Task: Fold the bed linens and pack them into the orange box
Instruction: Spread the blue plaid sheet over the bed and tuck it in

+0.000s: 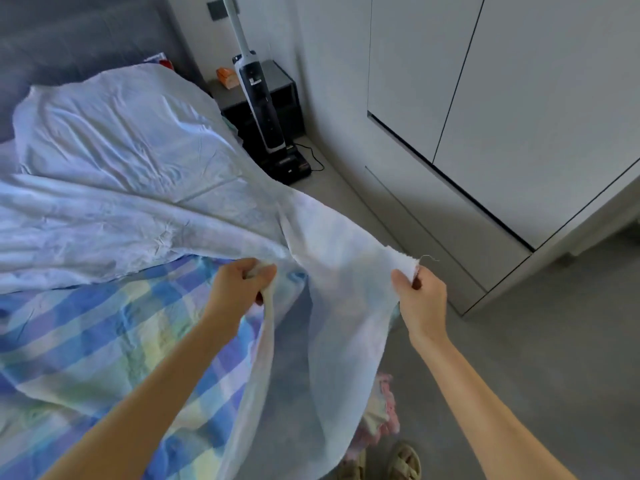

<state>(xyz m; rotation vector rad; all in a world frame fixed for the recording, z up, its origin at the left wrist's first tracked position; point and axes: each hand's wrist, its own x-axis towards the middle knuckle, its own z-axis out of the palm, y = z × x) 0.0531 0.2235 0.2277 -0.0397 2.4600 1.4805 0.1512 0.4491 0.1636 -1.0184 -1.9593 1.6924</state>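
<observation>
left hand (239, 285) grips a bunched edge of the white sheet (138, 168), whose bulk lies spread over the checked sheet (104, 341). right hand (422, 299), well apart, pinches the sheet's frayed corner. the first fold seems to be starting. next, bring both held points together evenly. no orange packing box is plainly visible.

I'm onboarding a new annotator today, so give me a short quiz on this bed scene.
1. True or false: the left hand and the right hand both grip the white sheet.
2. What lies beneath it? A) checked sheet B) grey towel C) bare mattress
3. Which appliance stands by the dark nightstand?
Key: 1 true; 2 A; 3 the upright vacuum.
</observation>
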